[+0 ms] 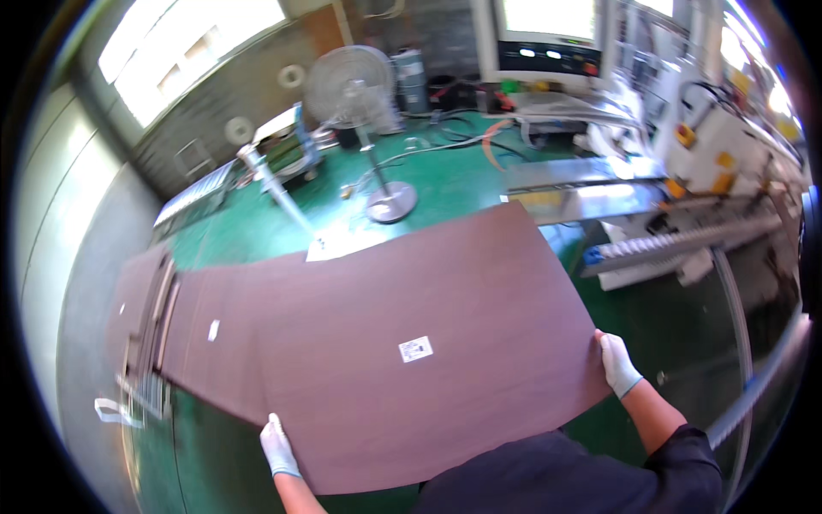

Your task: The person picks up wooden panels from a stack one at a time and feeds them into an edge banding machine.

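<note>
Gloved hands hold a large dark-brown panel [402, 343] at its two near corners, and the board lies nearly flat in front of the person, above a green floor [445, 171]. The left hand [278, 447] is closed on the near-left edge, fingers lying over the top face; the right hand [618, 364] grasps the right edge close to the near-right corner. Both wear pale work gloves.

A small white label [415, 349] sits on the top face, roughly in the middle. To the left, the panel's far corner overlaps a stack of similar brown panels [171, 317]; whether it rests on them cannot be told.

Judging by its straight, unsagging span, the board looks stiff and fairly heavy, with a smooth face that would give little purchase. Edges are probably the only sound places to hold it, hands set wide apart as they are now so it cannot swing or tip. Its corners seem the parts most likely to chip against something hard.

Beyond the panel stand a pedestal fan [355, 90] and, on the right, a long white machine [711, 171] with a roller track.
</note>
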{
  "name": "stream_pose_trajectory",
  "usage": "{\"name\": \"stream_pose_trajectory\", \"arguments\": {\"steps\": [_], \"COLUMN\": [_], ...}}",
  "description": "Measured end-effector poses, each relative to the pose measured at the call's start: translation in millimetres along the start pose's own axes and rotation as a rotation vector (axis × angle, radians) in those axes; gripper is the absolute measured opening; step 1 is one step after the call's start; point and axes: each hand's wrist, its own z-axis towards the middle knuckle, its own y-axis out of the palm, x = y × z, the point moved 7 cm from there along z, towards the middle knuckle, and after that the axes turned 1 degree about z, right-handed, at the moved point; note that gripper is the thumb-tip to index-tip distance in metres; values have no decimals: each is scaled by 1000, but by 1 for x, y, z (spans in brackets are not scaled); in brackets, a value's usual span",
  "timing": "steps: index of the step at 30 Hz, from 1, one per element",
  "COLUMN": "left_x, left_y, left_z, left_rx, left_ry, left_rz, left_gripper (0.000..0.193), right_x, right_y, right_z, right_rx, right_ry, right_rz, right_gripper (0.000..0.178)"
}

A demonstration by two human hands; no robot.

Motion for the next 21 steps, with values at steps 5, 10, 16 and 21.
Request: {"name": "stream_pose_trajectory", "arguments": {"steps": [5,10,16,21], "left_x": [113,193,239,270], "left_y": [88,244,462,581], "left_z": [49,81,55,-55], "left_rx": [-125,-344,-567,-850], "left_ry": [281,584,1060,1013], "left_rz": [41,95,515,555], "left_gripper": [41,44,47,49], "right_x": [29,35,76,114], "right_y": [-57,-95,-128,-144], "right_z": [-37,-117,-212,-280], "right_rx": [144,361,673,914], "right_ry": [-45,-16,-153,-156], "right_rz": [83,436,657,756], "right_gripper": [38,41,35,35]}}
